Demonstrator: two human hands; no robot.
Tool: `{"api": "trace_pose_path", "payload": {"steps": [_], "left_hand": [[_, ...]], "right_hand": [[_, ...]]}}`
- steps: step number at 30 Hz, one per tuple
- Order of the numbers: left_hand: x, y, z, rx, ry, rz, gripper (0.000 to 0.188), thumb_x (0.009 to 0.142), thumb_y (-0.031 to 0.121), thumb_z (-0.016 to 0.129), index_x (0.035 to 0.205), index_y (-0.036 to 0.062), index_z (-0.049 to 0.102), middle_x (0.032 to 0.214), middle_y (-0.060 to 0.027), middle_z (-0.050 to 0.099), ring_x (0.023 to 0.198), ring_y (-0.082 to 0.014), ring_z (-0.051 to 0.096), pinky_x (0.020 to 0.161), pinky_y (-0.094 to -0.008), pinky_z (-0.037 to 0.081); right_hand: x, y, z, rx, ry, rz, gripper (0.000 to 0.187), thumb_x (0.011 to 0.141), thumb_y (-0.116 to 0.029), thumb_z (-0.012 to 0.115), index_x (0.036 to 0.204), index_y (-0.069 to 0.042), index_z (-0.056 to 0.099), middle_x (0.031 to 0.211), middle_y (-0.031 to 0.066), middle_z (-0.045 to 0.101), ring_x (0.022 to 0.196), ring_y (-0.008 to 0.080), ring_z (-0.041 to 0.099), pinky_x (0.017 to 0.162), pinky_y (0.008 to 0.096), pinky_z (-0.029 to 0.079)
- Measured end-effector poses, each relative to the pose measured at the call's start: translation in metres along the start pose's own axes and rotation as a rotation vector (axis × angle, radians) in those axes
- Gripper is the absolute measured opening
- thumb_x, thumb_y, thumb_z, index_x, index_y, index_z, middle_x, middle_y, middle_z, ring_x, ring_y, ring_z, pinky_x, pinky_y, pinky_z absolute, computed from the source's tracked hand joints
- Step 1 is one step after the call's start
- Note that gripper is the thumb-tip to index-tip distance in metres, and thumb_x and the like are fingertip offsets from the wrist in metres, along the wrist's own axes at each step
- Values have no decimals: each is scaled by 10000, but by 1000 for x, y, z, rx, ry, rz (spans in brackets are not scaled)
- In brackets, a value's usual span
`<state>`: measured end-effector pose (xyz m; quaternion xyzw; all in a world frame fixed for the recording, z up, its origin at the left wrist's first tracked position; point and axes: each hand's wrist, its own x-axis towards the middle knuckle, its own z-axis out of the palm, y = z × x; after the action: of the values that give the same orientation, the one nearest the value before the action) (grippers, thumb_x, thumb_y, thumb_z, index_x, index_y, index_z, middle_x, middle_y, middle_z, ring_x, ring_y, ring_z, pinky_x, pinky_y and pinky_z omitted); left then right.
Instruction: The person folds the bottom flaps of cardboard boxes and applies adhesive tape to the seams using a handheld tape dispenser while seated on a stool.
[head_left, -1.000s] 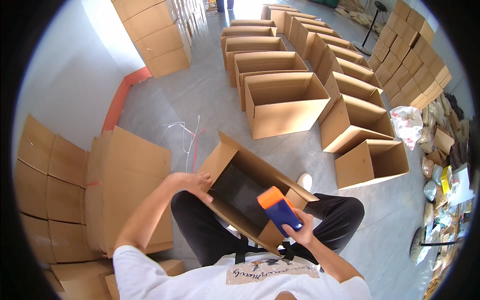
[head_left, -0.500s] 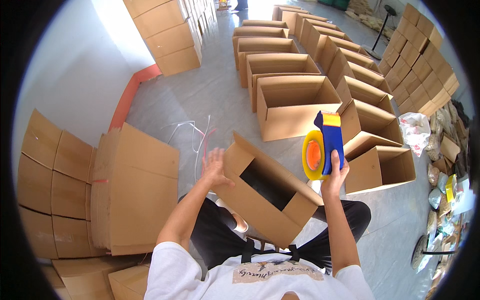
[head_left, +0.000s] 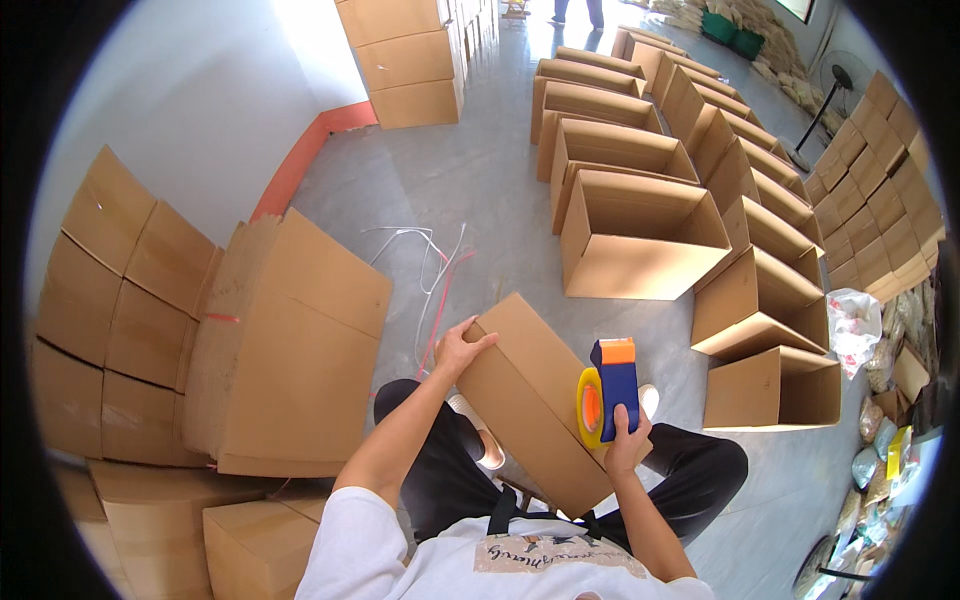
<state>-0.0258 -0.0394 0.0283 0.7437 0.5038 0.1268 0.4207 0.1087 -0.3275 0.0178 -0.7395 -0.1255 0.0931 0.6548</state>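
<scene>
A cardboard box (head_left: 525,405) stands between my knees, its long flaps folded down flat so that they meet along a seam. My left hand (head_left: 462,350) grips the box's far left end, with the thumb on top and the fingers over the edge. In my right hand (head_left: 627,440) is a blue tape dispenser (head_left: 619,385) with an orange front and a wide yellow tape roll. I hold it upright by its handle over the right part of the box, close to the seam. Whether the tape touches the cardboard I cannot tell.
Rows of open cardboard boxes (head_left: 640,250) stand ahead to the right. Flattened cartons (head_left: 300,350) lean at my left beside stacked boxes (head_left: 150,310). White and pink straps (head_left: 430,275) lie on the floor. A white plastic bag (head_left: 855,325) and assorted packets are at far right.
The open flaps on top of the box have been folded down. My right hand has lowered the tape dispenser toward it. My left hand now grips the end of the box. The view has shifted.
</scene>
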Motion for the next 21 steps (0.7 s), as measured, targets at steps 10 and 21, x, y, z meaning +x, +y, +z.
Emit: {"api": "trace_pose_path", "payload": {"steps": [10, 21], "left_hand": [[19, -35, 20, -171, 21, -46, 546, 591, 420, 733, 1083, 203, 637, 998, -96, 650, 918, -232, 621, 809, -346, 483], [12, -13, 12, 0, 7, -123, 431, 597, 367, 742, 1003, 245, 667, 925, -95, 654, 874, -250, 621, 773, -365, 477]], "right_hand": [[19, -39, 19, -185, -351, 114, 475, 755, -246, 701, 1074, 67, 541, 971, 142, 584, 852, 191, 578, 754, 300, 461], [34, -90, 119, -25, -723, 68, 301, 831, -217, 598, 948, 60, 595, 772, 59, 596, 706, 95, 527, 642, 238, 430]]}}
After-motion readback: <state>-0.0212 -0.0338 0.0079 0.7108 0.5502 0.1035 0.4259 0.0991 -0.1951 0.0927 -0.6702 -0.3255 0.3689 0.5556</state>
